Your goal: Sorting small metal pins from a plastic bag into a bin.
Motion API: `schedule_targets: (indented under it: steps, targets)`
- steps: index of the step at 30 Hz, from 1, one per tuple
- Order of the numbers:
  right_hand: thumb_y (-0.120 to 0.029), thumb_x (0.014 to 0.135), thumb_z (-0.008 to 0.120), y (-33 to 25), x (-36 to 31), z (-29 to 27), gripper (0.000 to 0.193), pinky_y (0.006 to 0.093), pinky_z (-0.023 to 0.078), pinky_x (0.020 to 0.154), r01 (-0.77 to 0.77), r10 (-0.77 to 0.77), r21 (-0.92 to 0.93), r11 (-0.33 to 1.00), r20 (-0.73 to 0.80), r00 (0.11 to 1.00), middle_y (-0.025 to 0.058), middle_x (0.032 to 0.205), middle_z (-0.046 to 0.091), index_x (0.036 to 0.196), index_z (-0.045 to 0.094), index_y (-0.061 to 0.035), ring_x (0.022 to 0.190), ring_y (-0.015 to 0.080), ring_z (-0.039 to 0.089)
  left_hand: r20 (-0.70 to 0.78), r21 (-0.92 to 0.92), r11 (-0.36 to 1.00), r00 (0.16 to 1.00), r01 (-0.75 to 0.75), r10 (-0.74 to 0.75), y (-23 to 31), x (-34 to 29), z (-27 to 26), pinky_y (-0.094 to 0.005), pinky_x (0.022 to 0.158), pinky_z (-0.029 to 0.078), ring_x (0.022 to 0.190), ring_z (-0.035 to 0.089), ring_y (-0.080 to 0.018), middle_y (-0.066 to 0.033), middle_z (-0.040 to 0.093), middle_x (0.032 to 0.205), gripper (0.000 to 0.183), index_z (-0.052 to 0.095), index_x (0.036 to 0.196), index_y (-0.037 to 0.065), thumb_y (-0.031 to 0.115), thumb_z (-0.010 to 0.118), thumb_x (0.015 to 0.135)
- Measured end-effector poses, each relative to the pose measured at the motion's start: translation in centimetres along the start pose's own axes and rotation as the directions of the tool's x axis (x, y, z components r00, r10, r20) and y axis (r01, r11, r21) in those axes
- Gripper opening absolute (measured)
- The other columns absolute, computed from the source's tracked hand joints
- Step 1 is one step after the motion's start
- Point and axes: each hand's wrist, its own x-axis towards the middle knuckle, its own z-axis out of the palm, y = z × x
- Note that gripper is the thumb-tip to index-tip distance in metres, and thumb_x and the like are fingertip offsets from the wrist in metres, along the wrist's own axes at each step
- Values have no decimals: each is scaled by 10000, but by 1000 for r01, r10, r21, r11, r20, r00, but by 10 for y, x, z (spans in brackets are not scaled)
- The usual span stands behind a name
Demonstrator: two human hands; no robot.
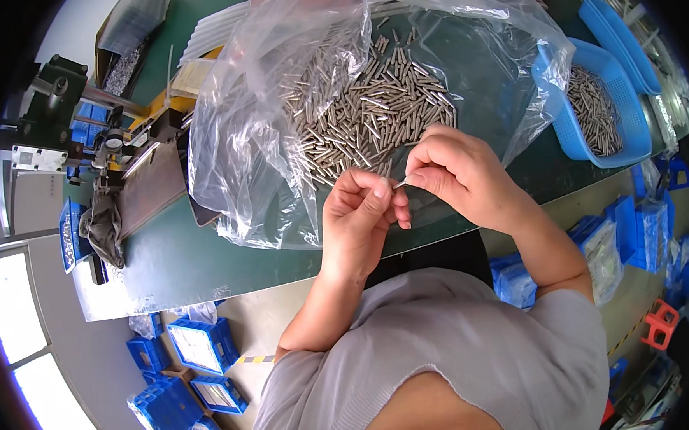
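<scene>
A small metal pin (399,185) spans the gap between my two hands, close to the table's near side. The thumb and fingers of my left hand (360,214) pinch one end of it. My right hand (459,174) pinches the other end between thumb and forefinger. Just beyond my hands lies a heap of similar short grey metal pins (378,108), resting on a clear plastic bag (240,158) spread over the table. Most of the pin's length is hidden by my fingertips.
A blue plastic basket (632,126) with more pins stands at the right on the green table (262,278). At the left is a bench machine (115,141) with a dark cloth (104,227). Blue crates (203,343) stand on the floor, and a red stool (660,323) is at far right.
</scene>
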Motion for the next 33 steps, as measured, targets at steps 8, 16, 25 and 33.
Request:
schedule_targets:
  steps: [8,16,25,33]
  targets:
    - [-57,802,632,-8,2,3,98,280,391,547,44,-44,4,999,-45,998,68,708,489,786,547,-11,605,182,483,-1,26,1000,1000,9,-9,1,-1,2,-305,601,513,689,607,-184,-131,617,809,80,514,896,7,82,534,910]
    - [-30,771,664,-6,2,9,94,274,397,518,12,-8,45,999,-96,995,64,697,496,770,570,-18,585,167,501,10,-15,1000,1000,6,-6,2,-1,1,-312,602,518,685,610,-188,-131,623,808,75,517,895,5,76,534,908]
    - [-73,826,628,1,-6,14,88,231,392,536,-157,189,209,965,-144,971,4,697,525,789,578,-11,611,85,491,-7,3,1000,1000,-20,20,0,0,1,-324,612,522,680,610,-200,-148,617,814,85,511,880,0,78,531,909]
    - [-151,881,544,24,-3,-29,148,225,402,500,-362,520,853,375,129,844,21,720,559,866,578,-7,622,98,516,-17,20,999,999,-29,29,0,-1,2,-310,578,494,645,577,-203,-153,579,798,77,499,884,29,97,526,908]
